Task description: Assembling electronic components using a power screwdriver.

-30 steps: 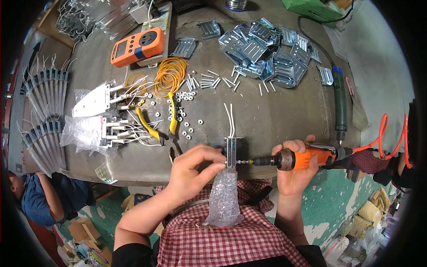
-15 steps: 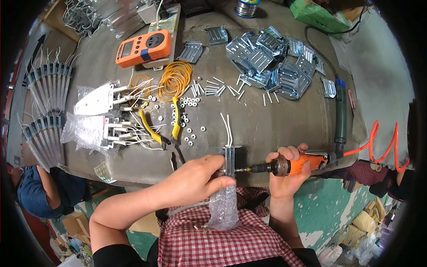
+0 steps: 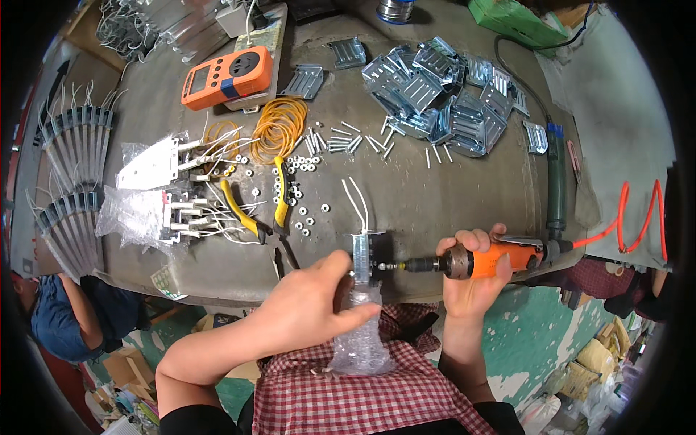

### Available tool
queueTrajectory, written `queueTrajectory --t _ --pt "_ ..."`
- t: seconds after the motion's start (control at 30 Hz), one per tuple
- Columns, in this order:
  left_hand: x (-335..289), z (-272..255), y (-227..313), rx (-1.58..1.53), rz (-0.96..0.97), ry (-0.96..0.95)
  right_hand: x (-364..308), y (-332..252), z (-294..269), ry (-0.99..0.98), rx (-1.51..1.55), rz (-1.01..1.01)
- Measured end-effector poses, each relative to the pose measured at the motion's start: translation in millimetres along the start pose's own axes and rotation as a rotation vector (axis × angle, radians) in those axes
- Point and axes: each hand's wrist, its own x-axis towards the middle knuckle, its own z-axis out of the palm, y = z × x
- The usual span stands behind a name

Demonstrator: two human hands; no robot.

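My left hand (image 3: 304,293) is closed around the lower left side of a shiny metal bracket (image 3: 362,254), with two white wires (image 3: 355,203) sticking up from its top. Its thumb lies over the clear bubble-wrap sleeve (image 3: 362,337) hanging below the bracket, over the bench's front edge. In my right hand (image 3: 470,286) is an orange air screwdriver (image 3: 493,261), held level. Its bit points left and ends just beside the bracket; whether it touches a screw there is too small to tell. Yellow-handled pliers (image 3: 279,192) lie beyond my left hand.
A pile of metal brackets (image 3: 464,119) stands at the back right. Screws (image 3: 344,141) and white washers (image 3: 304,221) lie mid-bench. Wrapped white parts (image 3: 148,167), an orange meter (image 3: 225,76) and finned wired parts (image 3: 76,138) are left. A red coiled hose (image 3: 623,217) runs right.
The screwdriver's bit has drawn back a little to the right from the bracket. My left fingers have loosened and shifted, and the bracket has turned to show more of its face.
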Motion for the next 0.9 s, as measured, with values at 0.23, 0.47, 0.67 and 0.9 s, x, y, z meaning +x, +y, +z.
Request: queueTrajectory --t 0.23,0.47,0.67,0.9 --pt "-4.3 6.5 -19.7 -0.361 -0.081 -0.023 -3.9 1.5 -4.8 -0.010 -0.207 -0.021" --pt "-15.1 -3.5 9.8 -0.073 -0.060 0.073 1.9 1.0 5.6 -0.059 -0.209 -0.047" --pt "4.7 9.2 2.7 0.111 0.754 0.582 -1.9 -20.6 47.3 -0.140 0.387 -0.100" --pt "16.3 33.6 -35.6 0.395 0.617 0.583 -11.7 -8.3 -7.5 -0.016 0.055 -0.090"
